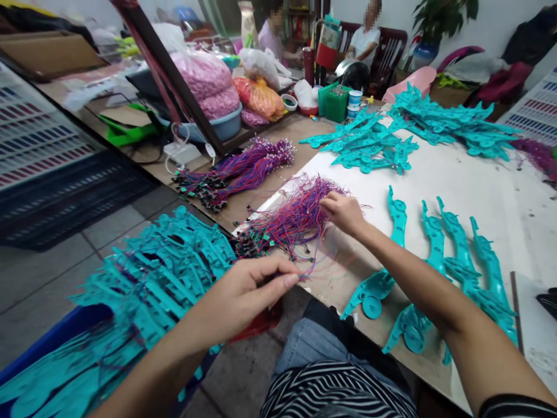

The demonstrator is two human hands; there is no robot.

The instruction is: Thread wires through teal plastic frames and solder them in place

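Observation:
A tangled bundle of red, blue and purple thin wires (pixel 292 219) lies at the near left edge of the white tabletop (pixel 478 191). My right hand (pixel 343 212) reaches into the top of this bundle, fingers pinched on some strands. My left hand (pixel 248 290) hovers off the table edge, thumb and fingers pinched on the loose ends of a few wires that trail from the bundle. Several teal plastic parts (pixel 456 255) lie in a row on the table to the right of my right arm.
A blue bin (pixel 65 331) heaped with teal plastic parts (pixel 165 273) stands at my left. A second wire bundle (pixel 243 171) lies further back. More teal parts (pixel 418 128) pile at the far end. Bags, tubs and two seated people are beyond.

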